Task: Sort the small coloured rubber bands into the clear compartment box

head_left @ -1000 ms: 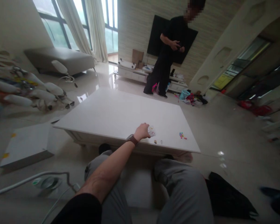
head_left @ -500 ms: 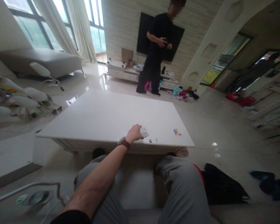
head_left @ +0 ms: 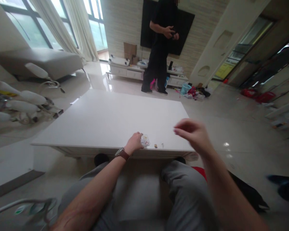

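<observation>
Well, left fingers (head_left: 137, 135) grip the clear box (head_left: 145, 140) from its left; right fingers (head_left: 186, 122): unclear.

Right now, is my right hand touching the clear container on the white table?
Apart. The head view shows the right hand well right of the clear container, with white table visible between them.

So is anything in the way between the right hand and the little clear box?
Nothing tall shows between them. A small brown piece and a small pale piece lie on the white table beside the clear box, towards the right hand. Both look low.
</observation>
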The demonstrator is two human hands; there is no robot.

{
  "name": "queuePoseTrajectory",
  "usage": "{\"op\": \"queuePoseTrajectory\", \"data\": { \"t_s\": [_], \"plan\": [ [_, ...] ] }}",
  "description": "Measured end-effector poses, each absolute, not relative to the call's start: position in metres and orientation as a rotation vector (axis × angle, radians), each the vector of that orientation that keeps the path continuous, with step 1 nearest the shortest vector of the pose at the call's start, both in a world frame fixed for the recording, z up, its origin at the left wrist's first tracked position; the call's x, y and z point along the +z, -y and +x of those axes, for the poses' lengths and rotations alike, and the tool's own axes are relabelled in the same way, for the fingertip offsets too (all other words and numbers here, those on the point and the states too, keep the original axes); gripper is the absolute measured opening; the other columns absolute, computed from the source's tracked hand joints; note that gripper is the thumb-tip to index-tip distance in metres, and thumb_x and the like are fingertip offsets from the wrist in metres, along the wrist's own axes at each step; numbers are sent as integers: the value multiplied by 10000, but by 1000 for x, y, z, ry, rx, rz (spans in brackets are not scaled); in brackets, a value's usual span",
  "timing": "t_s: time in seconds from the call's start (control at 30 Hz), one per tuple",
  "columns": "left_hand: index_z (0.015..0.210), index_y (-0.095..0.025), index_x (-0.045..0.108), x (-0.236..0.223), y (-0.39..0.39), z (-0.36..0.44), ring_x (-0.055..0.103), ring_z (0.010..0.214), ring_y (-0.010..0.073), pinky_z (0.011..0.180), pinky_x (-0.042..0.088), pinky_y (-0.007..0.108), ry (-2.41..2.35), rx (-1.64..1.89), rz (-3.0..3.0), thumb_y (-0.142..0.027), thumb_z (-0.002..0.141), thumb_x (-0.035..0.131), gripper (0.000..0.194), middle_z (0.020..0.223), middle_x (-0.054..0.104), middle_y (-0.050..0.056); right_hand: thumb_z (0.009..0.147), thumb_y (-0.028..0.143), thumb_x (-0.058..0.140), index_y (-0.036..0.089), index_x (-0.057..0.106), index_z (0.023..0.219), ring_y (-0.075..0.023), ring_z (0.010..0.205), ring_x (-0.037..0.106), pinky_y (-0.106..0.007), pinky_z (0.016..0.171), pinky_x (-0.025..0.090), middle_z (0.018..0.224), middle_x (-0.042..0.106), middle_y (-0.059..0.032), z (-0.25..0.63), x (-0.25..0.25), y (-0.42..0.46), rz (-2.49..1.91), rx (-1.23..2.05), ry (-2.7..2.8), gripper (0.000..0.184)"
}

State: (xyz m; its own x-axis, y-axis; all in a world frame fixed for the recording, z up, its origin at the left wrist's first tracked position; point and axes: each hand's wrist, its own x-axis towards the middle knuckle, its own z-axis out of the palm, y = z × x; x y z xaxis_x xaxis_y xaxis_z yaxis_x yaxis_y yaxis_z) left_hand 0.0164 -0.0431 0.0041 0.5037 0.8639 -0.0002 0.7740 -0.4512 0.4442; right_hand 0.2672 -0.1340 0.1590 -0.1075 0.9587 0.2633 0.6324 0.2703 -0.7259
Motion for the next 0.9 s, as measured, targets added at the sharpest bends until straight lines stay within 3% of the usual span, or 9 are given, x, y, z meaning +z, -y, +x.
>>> {"op": "queuePoseTrajectory", "data": {
  "t_s": [0.07,0.13,0.17,0.23,0.37,0.53,0.7,0.9],
  "plan": [
    [1201,-137,615,-1,42,21,586,1126,279,951,478,320,-1358,285,2358,-212,620,794,613,1194,622,131,768,298,799,152,655,1184,-215,967,657,-385,889,551,1111,648,-97,252,131,106,-1565,594,1974,464],
    [1199,-145,607,-7,39,25,587,1125,273,951,476,317,-1359,259,2352,-180,620,780,605,1196,620,129,614,210,880,114,586,1290,-251,1116,613,-394,1003,505,1267,585,-147,233,92,82,-1706,653,2167,744],
    [1200,-147,603,-11,37,27,589,1119,269,949,476,315,-1359,254,2347,-169,620,773,604,1191,620,128,564,190,902,99,532,1357,-272,1207,567,-397,1060,469,1344,536,-173,225,73,73,-1761,715,2259,880],
    [1191,-160,599,-21,34,30,597,1084,258,940,477,315,-1346,260,2337,-170,631,764,583,1158,629,116,552,209,915,58,464,1410,-307,1291,507,-398,1098,433,1413,471,-221,212,38,61,-1768,739,2382,981],
    [971,-198,626,-39,28,33,602,989,259,875,490,335,-1244,296,2330,-299,752,701,253,978,643,90,635,226,870,91,550,1288,-327,1169,571,-448,1003,502,1263,569,-182,205,2,49,-1719,733,2564,740],
    [1061,-168,601,-48,30,31,604,991,262,907,478,369,-1207,311,2312,-237,755,659,318,1058,642,122,630,263,876,133,559,1211,-313,1134,586,-424,915,547,1225,574,-152,207,-16,44,-1743,663,2570,675],
    [1000,-156,587,-45,34,31,599,967,268,872,481,368,-1257,244,2377,-210,769,638,242,1016,644,128,705,225,804,148,546,1156,-260,1066,615,-367,869,546,1191,568,-129,204,-28,47,-1752,550,2567,525],
    [1025,-130,600,-36,34,35,624,933,260,849,485,348,-1294,196,2442,-199,775,661,267,1009,656,139,618,212,872,151,563,1103,-244,1016,633,-340,866,533,1175,588,-111,205,-24,43,-1707,561,2562,578]
  ]
}}
